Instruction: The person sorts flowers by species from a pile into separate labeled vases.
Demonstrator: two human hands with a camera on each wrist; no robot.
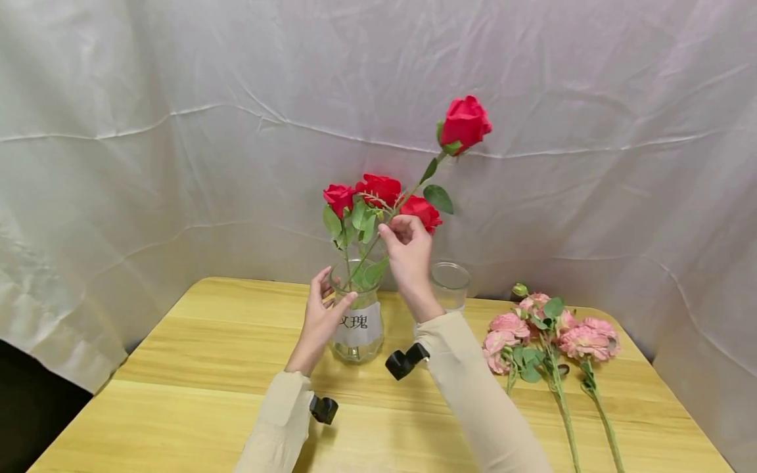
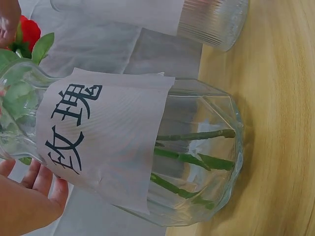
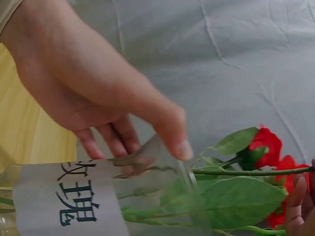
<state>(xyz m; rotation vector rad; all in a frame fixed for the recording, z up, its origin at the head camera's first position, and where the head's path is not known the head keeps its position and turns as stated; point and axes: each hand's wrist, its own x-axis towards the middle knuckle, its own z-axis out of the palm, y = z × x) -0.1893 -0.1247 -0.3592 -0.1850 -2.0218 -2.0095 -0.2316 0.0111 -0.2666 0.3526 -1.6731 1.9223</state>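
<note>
My left hand holds the neck of a clear glass vase, thumb in front and fingers around the far left side. The vase stands upright with a white paper label in black characters. My right hand pinches the green stem of a long red rose above the rim. This rose tilts up to the right, its lower stem inside the vase mouth. Three more red roses stand in the vase. Cut stem ends show through the glass near its bottom in the left wrist view.
Behind my right hand stands a second clear glass, partly hidden by the arm. Several pink flowers lie on the right of the wooden table. A pale cloth hangs behind the table.
</note>
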